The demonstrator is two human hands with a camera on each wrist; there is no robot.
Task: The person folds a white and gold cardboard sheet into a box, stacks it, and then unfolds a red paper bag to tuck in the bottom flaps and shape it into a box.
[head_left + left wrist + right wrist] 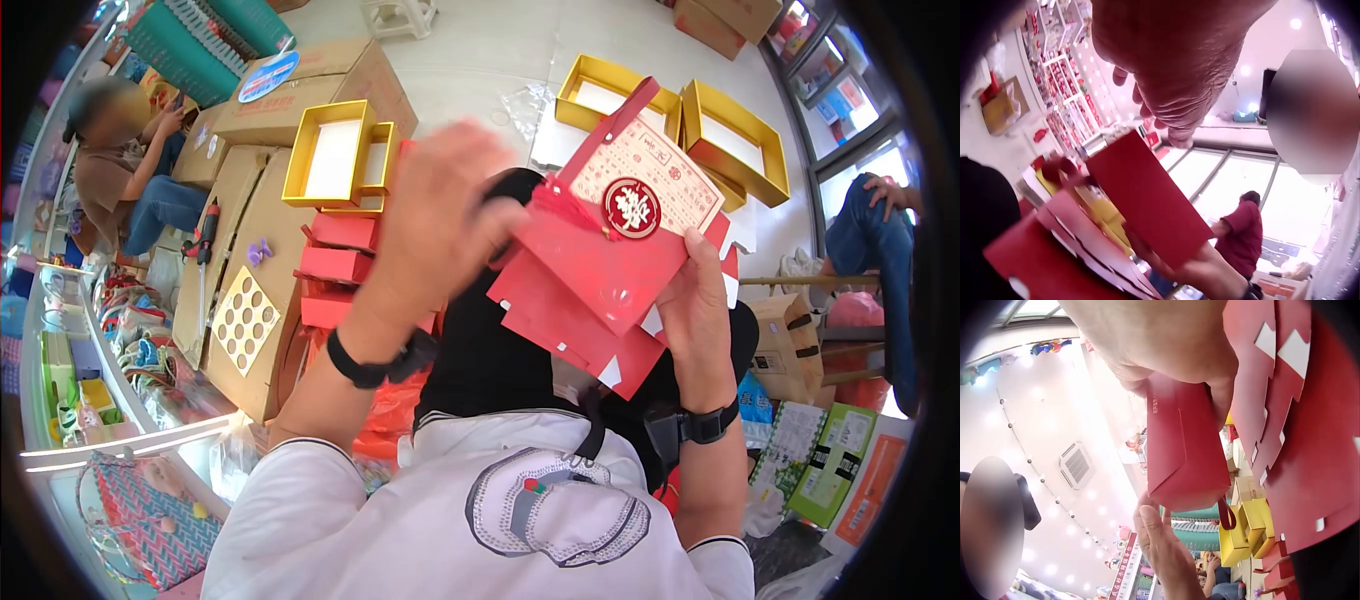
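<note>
My right hand (695,310) grips a red gift box (640,262) by its lower side, thumb on the front. The box has a cream patterned panel, a round dark-red emblem with white characters, a tassel and a ribbon handle (608,130). My left hand (440,215), blurred in the head view, is raised to the left of the box with its fingers extended. The right wrist view shows the folded end of the box tilted toward that left hand (1169,550). Below the box, flat red card sheets (570,325) with notched edges lie over my lap.
Yellow open trays (325,155) and stacked red boxes (338,265) stand to the left. More yellow trays (735,140) stand at the right. On a cardboard box lie a glue gun (205,240) and a sticker sheet (246,320). A person (125,165) sits at far left.
</note>
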